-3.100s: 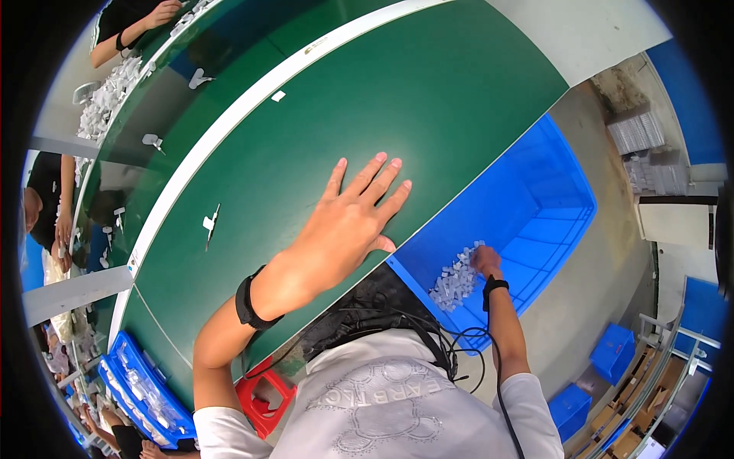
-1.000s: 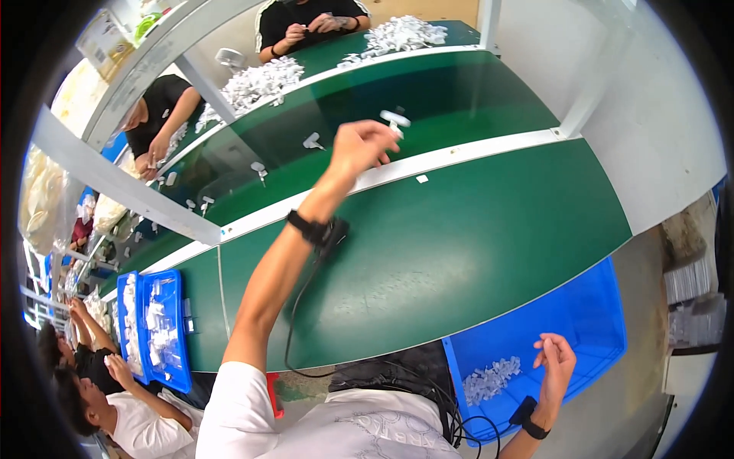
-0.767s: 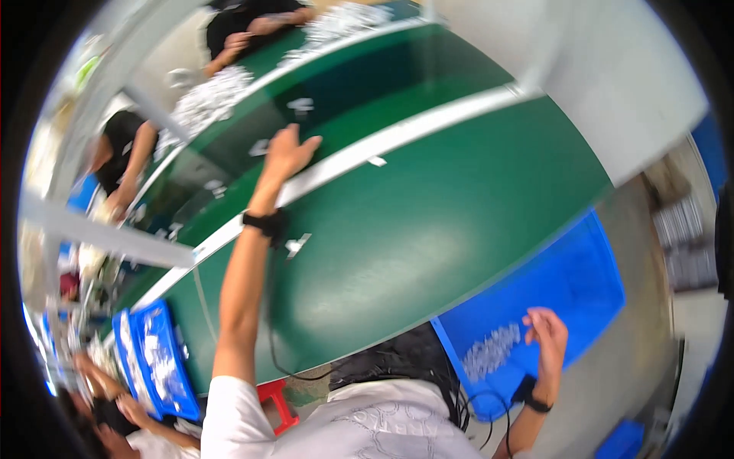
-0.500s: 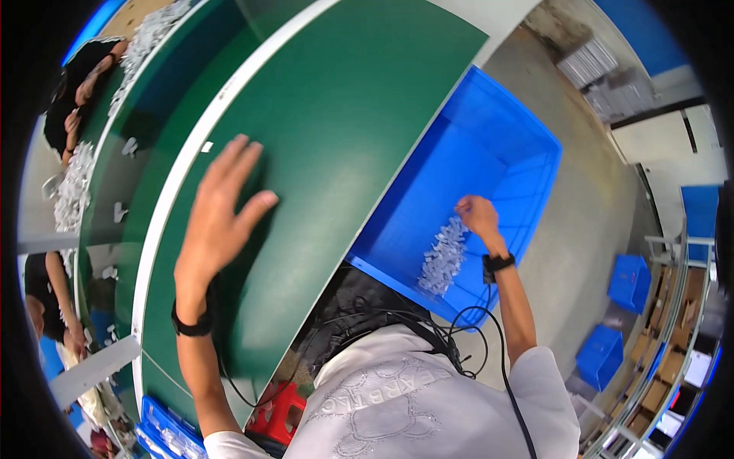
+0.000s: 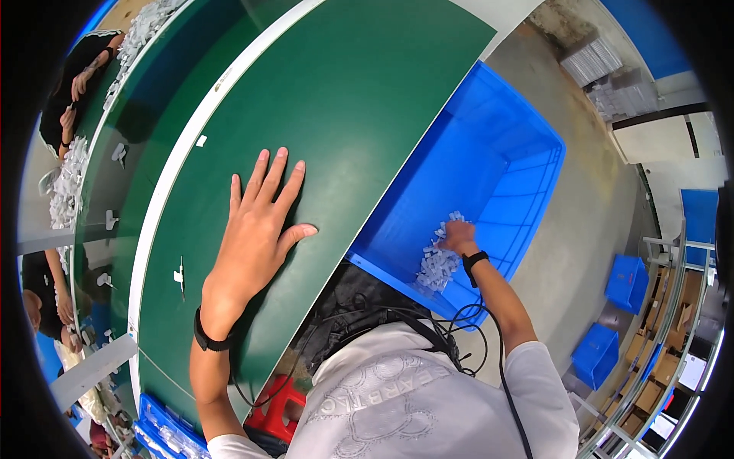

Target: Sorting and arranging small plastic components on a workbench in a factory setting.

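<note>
My left hand (image 5: 260,229) is spread flat, palm down, over the green work surface (image 5: 367,92), with its fingers apart and nothing in them. Close to its wrist lies a small white piece with a thin dark rod (image 5: 180,275). A small white scrap (image 5: 201,141) rests farther off, by the pale rail. Inside the large blue bin (image 5: 527,176), my right hand (image 5: 459,237) reaches down at a heap of small whitish, partly clear plastic pieces (image 5: 436,268). Its fingers point into the heap and are mostly hidden, so their grip does not show.
Beyond the white rail (image 5: 180,145) runs another green strip carrying white pieces (image 5: 112,219). Other people (image 5: 84,76) work at the far left among heaped white parts. A black cable (image 5: 501,352) hangs from my right wrist. A red stool (image 5: 279,413) stands below the table edge.
My left hand has shifted right and spread flat; the white piece with the rod now shows beside it. My right hand has moved down and left onto the heap in the bin.
</note>
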Available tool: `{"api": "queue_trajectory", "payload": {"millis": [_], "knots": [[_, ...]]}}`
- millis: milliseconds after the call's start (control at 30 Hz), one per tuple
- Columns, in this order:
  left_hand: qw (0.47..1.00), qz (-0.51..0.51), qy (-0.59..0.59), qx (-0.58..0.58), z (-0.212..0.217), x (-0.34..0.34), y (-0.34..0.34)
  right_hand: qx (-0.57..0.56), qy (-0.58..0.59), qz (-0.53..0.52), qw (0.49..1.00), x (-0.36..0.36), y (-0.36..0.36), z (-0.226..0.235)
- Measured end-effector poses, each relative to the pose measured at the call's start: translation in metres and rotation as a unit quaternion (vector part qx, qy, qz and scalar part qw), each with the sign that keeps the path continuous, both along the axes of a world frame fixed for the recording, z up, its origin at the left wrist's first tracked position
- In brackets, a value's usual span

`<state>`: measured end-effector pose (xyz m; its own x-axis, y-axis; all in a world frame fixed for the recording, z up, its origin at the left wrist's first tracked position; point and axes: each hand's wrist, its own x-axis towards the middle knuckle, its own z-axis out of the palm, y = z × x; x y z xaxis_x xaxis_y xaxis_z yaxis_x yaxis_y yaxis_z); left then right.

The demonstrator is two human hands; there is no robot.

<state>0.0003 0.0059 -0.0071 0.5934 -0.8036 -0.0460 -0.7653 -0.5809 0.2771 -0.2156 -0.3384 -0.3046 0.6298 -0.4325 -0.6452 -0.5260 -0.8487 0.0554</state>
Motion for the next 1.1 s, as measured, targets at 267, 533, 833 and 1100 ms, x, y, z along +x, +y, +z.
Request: {"api": "queue_trajectory", "payload": {"millis": [267,533,833,1100], "knots": [[1.000,0.002,0.005,-0.008,0.000,0.000,-0.001,-0.054,0.031,0.027,0.998,-0.004,-0.008,-0.019],[1.000,0.001,0.010,-0.007,0.000,0.001,-0.001,0.028,-0.046,-0.061,0.997,0.003,-0.033,0.005],[0.979,-0.040,0.089,-0.177,0.006,-0.012,-0.015,0.443,-0.357,-0.221,0.793,0.040,0.000,0.220],[0.880,0.004,0.353,-0.319,0.019,-0.045,-0.058,0.495,-0.503,-0.014,0.708,0.071,0.068,0.297]]}}
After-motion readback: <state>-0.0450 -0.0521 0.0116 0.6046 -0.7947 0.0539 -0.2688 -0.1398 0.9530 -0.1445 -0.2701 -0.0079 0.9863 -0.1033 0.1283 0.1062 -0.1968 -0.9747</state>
